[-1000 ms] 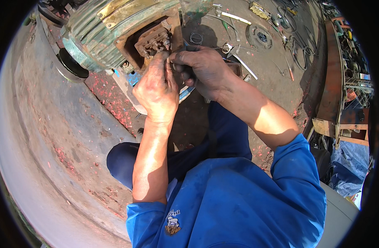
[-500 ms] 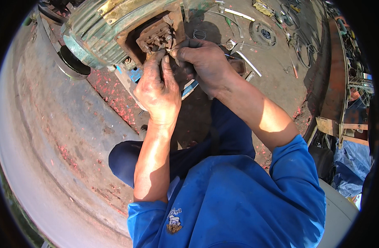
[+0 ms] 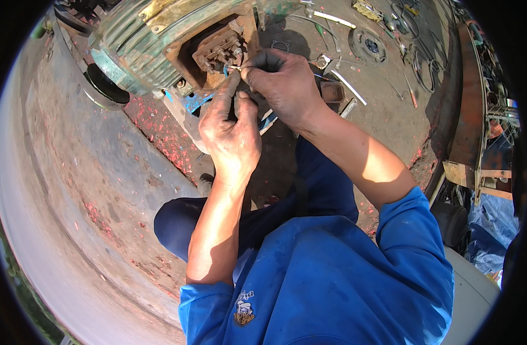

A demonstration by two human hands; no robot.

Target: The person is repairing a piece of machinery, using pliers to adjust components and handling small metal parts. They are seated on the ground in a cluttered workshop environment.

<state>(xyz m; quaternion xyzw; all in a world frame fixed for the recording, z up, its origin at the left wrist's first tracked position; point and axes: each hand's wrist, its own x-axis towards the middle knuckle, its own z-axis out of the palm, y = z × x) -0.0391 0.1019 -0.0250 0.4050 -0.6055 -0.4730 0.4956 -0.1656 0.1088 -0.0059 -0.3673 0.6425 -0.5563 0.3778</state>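
Observation:
A green, weathered ribbed motor (image 3: 131, 43) has a rusty terminal box (image 3: 183, 54) standing open, with a bolted terminal block (image 3: 217, 49) inside. A short blue wire (image 3: 225, 71) shows at the box's lower right edge. My right hand (image 3: 283, 86) is closed in a pinch on a small pale wire end beside the terminals. My left hand (image 3: 229, 126) is just below, index finger raised toward that wire end, thumb apart from it and other fingers curled; whether the fingertip touches the wire is unclear.
Scattered tools, a white bar (image 3: 350, 86), a round metal plate (image 3: 367, 46), cables (image 3: 424, 75) and a small rusty box (image 3: 331, 92) lie on the right-hand floor. A rusty beam (image 3: 468, 115) and cluttered metal parts edge the far right; a large curved metal surface (image 3: 73, 201) is left.
My left hand has shifted slightly down and right, its thumb parting from the index fingertip. The blue wire has come into sight. My right hand has risen slightly.

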